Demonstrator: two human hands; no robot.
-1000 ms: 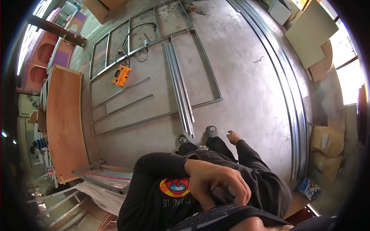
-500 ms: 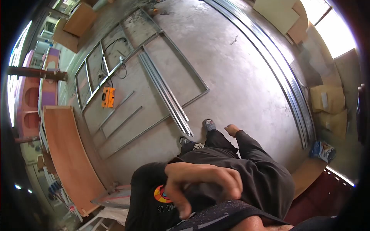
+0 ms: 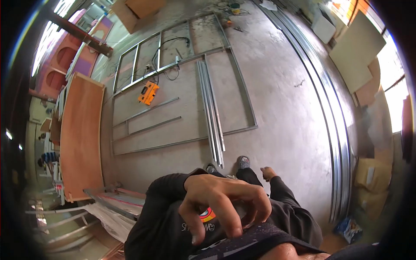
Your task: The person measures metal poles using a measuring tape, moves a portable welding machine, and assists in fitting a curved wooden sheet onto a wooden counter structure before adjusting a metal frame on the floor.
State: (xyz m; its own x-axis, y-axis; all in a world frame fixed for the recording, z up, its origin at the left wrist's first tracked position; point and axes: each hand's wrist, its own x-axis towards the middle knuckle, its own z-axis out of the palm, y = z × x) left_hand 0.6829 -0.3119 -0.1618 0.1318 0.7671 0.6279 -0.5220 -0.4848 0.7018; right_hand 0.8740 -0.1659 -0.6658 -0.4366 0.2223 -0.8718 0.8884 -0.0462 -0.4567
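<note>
My left hand (image 3: 227, 201) is raised in front of my chest, close to the camera. Its fingers are bent but spread apart, and nothing shows between them. Behind it is my dark sweatshirt (image 3: 169, 216) with a round colourful print, partly covered by the fingers. Lower down at my side hangs my right hand (image 3: 269, 173), small in view, with one digit standing out from the rest and no object visible in it. On the floor beyond my shoes lie several long metal tubes (image 3: 211, 117), their near ends close to my feet.
A welded metal frame (image 3: 245, 91) lies flat ahead, with an orange machine (image 3: 148, 92) and cables on it. Long metal profiles (image 3: 323, 95) run along the right. A wooden panel (image 3: 82, 138) stands left; brown packages (image 3: 372, 175) and a blue bag (image 3: 348, 229) sit right.
My view has turned, so the floor items appear shifted right and rotated. My left hand stays before my chest, its fingers spread wider. My right hand still hangs at my side.
</note>
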